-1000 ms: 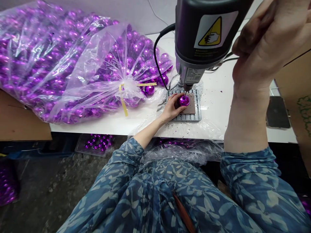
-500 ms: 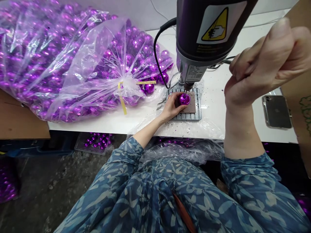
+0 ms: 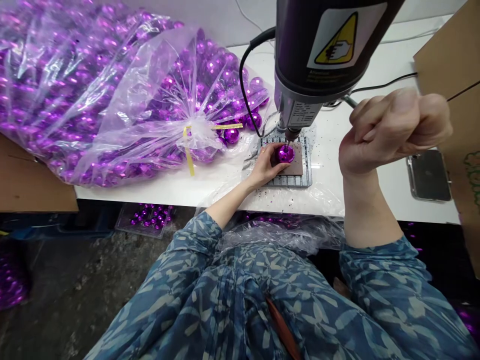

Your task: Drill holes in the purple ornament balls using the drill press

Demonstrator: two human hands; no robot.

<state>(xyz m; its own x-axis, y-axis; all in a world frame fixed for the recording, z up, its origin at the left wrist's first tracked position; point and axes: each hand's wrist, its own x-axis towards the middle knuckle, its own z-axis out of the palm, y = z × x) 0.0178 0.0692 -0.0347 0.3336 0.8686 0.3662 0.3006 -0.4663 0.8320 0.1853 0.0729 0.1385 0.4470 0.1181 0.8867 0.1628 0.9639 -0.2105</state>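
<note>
My left hand (image 3: 267, 163) grips a shiny purple faceted ball (image 3: 286, 154) from its left side, fingers curled round it. The ball rests on a square brown pad (image 3: 297, 167) on the slotted metal base (image 3: 308, 175) of a drill press (image 3: 318, 75). Straight above the ball is the chuck (image 3: 292, 134), its thin bit meeting the ball's top; whether the bit is inside I cannot tell. Raised at the right, my right hand (image 3: 390, 132) is closed round the press's lever handle (image 3: 350, 101), most of which the fingers hide.
A big clear bag of purple balls (image 3: 123, 105), tied with yellow ribbon, fills the left of the white table (image 3: 330, 195). A phone (image 3: 429, 176) lies at the right beside a cardboard box (image 3: 453, 60). Below the table edge sits a plastic tray of balls (image 3: 150, 217). Dark flecks surround the base.
My right hand has come down and slightly left with the lever. My left hand and the ball stay in place under the bit.
</note>
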